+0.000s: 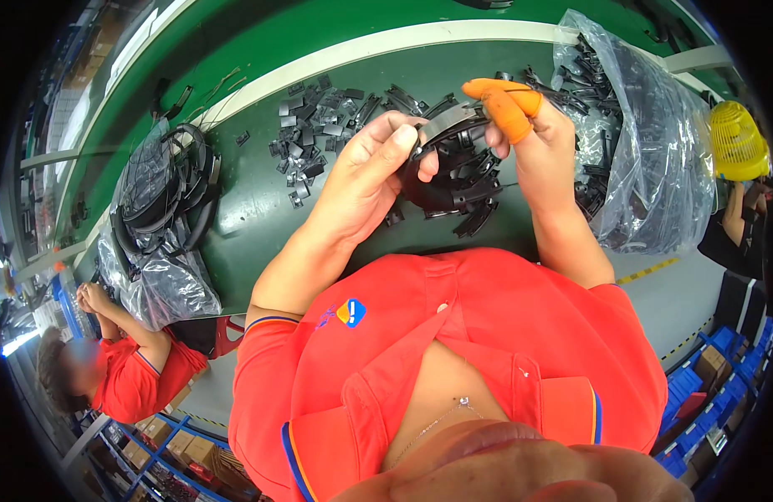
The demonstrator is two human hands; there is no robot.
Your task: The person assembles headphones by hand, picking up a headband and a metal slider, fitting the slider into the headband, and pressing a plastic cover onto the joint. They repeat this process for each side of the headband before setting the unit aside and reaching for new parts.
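My left hand (pixel 371 171) and my right hand (pixel 529 134) are raised over the green work surface (pixel 253 209) and together grip a curved black plastic band (pixel 449 125). The left thumb presses on the band's left end. An orange finger cot covers my right index finger (pixel 505 102), which rests on the band's right end. Below the hands lies a heap of the same black curved bands (pixel 462 188). Small black plastic pieces (pixel 315 121) are scattered on the surface to the left of the hands.
A clear plastic bag of black parts (pixel 646 159) lies at the right, another bag with assembled black hoops (pixel 165 217) at the left. A co-worker in a red shirt (pixel 127 368) sits lower left. A person with a yellow cap (pixel 738 142) is at the right. Blue bins (pixel 713 393) stand lower right.
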